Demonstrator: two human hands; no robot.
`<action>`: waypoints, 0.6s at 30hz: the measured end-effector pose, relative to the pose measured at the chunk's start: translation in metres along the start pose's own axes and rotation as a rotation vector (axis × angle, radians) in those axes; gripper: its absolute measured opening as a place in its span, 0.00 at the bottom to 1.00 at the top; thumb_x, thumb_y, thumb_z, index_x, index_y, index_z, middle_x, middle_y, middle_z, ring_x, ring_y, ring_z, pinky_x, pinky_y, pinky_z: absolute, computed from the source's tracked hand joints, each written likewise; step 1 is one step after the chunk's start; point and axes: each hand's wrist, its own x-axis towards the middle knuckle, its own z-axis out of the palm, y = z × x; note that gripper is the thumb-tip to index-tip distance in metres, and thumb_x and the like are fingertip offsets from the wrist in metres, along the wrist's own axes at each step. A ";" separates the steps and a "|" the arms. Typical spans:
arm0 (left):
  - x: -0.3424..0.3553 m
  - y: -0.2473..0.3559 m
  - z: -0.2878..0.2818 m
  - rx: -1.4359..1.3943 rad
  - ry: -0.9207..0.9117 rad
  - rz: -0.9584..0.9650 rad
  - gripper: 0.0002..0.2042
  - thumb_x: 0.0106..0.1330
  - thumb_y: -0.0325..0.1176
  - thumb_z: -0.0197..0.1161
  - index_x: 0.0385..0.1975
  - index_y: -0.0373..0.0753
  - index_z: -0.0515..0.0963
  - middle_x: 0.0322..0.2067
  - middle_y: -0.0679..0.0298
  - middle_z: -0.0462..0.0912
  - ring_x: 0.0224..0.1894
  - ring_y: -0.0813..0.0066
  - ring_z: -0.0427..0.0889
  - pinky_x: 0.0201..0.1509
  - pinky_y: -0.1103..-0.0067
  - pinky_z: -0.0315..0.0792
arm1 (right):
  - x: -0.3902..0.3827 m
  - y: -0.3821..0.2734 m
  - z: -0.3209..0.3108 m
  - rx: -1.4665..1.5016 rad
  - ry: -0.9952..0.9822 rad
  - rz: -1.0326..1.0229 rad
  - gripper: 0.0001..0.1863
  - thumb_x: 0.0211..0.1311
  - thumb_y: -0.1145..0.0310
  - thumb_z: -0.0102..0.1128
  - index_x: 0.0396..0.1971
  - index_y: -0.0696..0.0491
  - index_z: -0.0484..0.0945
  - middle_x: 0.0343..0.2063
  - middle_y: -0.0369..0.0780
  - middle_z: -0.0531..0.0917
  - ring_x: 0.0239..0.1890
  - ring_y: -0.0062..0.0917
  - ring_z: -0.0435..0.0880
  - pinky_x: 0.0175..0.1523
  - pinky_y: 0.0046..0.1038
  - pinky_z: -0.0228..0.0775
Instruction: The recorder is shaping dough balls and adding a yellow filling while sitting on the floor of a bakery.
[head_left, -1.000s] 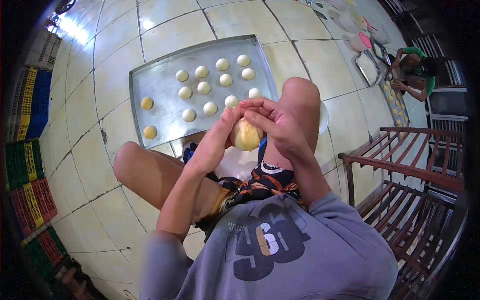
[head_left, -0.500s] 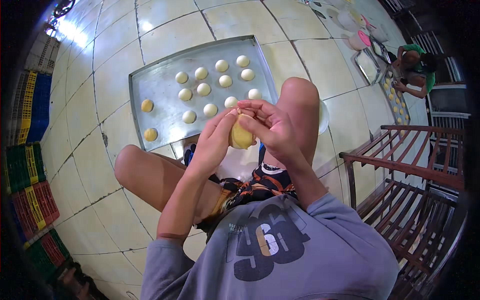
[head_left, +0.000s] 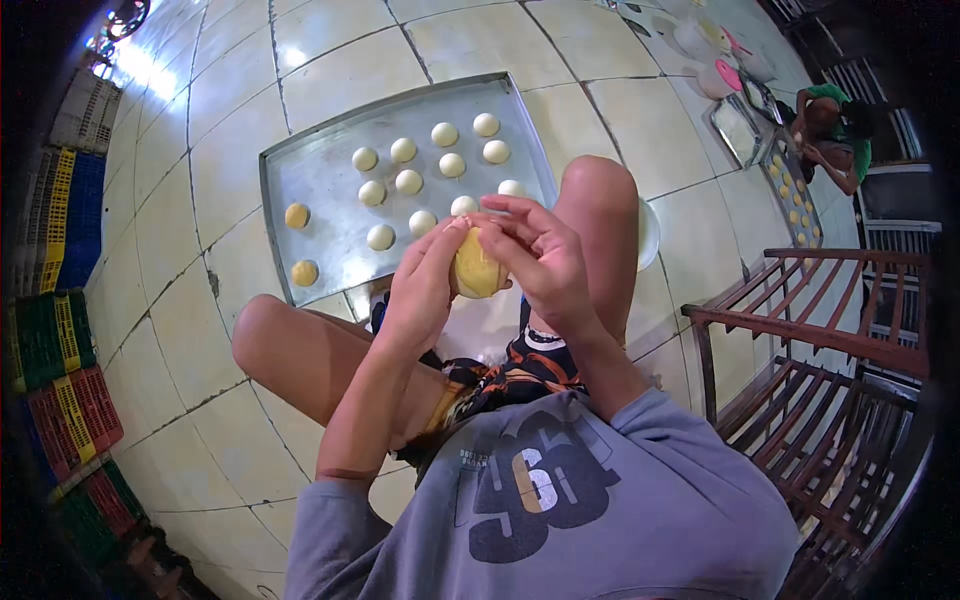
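A yellow dough ball (head_left: 477, 266) is held up in front of me, over the near edge of a metal baking tray (head_left: 330, 170). My left hand (head_left: 425, 280) wraps its left side, thumb on top. From the right, my right hand (head_left: 543, 258) presses thumb and fingers against the ball's upper right edge; some fingertips are hidden behind it. On the tray lie several pale dough balls (head_left: 408, 181) in loose rows. Two yellow dough balls, one farther (head_left: 297, 215) and one nearer (head_left: 304, 272), sit at its left side.
My bent knees flank the tray's near edge. A white round container (head_left: 648, 236) stands beyond my right knee. Brown slatted racks (head_left: 800, 300) rise at right. Stacked plastic crates (head_left: 70, 220) line the left. Another person (head_left: 835, 135) crouches far right by a dough tray (head_left: 795, 205).
The yellow dough ball has turned slightly in my hands and shows more of its rounded front. My right fingers have lifted and spread a little. The tray has not moved.
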 end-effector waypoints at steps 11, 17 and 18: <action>0.004 -0.004 -0.008 -0.090 -0.030 0.018 0.16 0.72 0.38 0.48 0.46 0.31 0.74 0.40 0.55 0.80 0.40 0.68 0.81 0.38 0.80 0.77 | -0.001 0.005 0.008 -0.026 0.019 -0.062 0.18 0.66 0.75 0.54 0.54 0.60 0.68 0.45 0.46 0.82 0.41 0.22 0.82 0.45 0.17 0.73; 0.000 0.002 -0.001 -0.112 -0.025 0.012 0.17 0.73 0.38 0.48 0.46 0.29 0.73 0.42 0.55 0.80 0.39 0.73 0.80 0.42 0.81 0.76 | 0.008 -0.004 0.004 0.183 0.104 0.148 0.17 0.65 0.74 0.56 0.53 0.59 0.69 0.42 0.44 0.84 0.41 0.22 0.81 0.47 0.20 0.73; 0.001 0.001 -0.002 -0.111 -0.025 0.015 0.17 0.73 0.38 0.48 0.46 0.29 0.73 0.42 0.55 0.80 0.39 0.73 0.80 0.42 0.81 0.76 | 0.007 -0.004 0.005 0.184 0.101 0.146 0.17 0.65 0.74 0.56 0.53 0.59 0.69 0.42 0.44 0.84 0.41 0.22 0.81 0.47 0.20 0.73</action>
